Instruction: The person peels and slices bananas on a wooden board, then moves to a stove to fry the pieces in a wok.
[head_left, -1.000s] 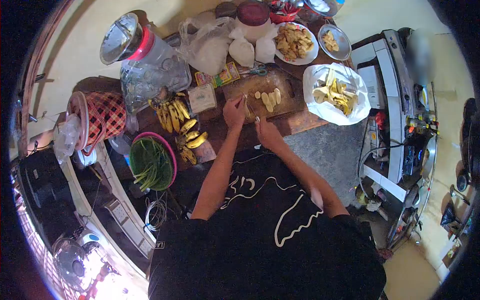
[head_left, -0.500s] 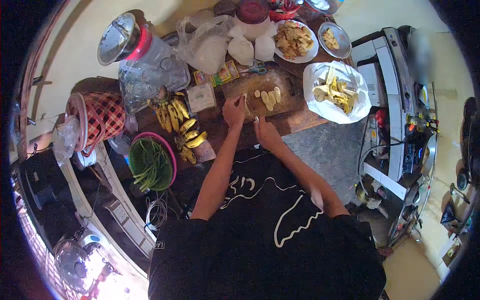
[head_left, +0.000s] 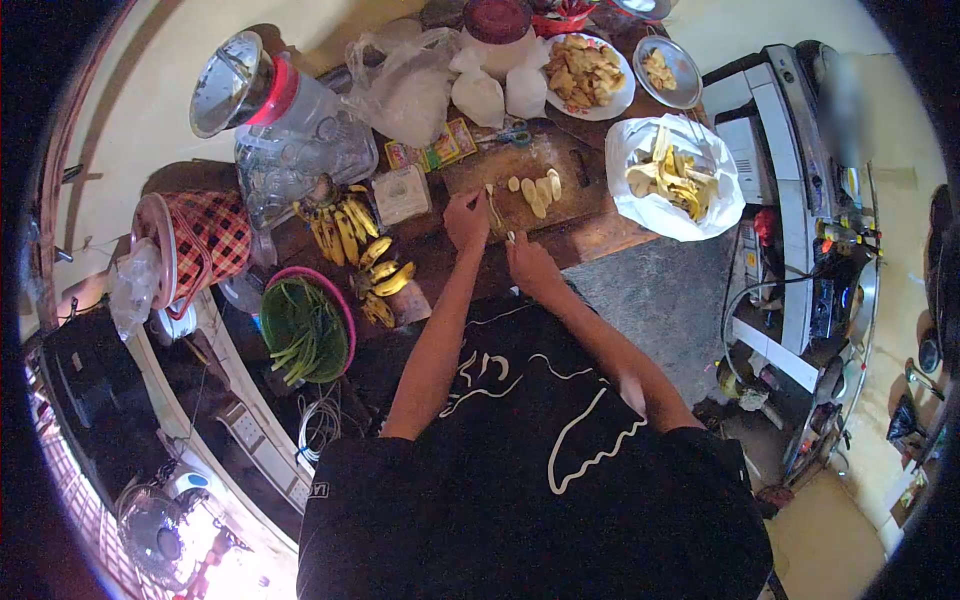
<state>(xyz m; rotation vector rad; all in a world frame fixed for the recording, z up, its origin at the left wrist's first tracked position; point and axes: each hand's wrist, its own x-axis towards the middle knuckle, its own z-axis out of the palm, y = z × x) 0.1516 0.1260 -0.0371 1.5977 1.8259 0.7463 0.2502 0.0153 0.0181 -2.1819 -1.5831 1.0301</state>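
Observation:
My left hand (head_left: 467, 222) is closed at the left part of the wooden cutting board (head_left: 573, 205), beside a thin pale strip (head_left: 494, 207); what its fingers hold is too small to make out. Near the board's front edge, my right hand (head_left: 533, 264) is closed around something small and whitish that I cannot identify. Several pale banana slices (head_left: 537, 197) lie on the board to the right of both hands. Left of the board are a white square pack (head_left: 402, 195) and bunches of yellow bananas (head_left: 345, 228).
Peels fill a white-lined bowl (head_left: 642, 218) on the right. Behind stand a plate of fried pieces (head_left: 586, 77), a metal bowl (head_left: 682, 88), white bags (head_left: 478, 98) and scissors (head_left: 515, 135). A green basket (head_left: 345, 335) is at the left front, a stove (head_left: 790, 130) far right.
The view has shifted slightly. Both hands stay in nearly the same place over the board, and the strip beside my left hand looks slightly different in shape.

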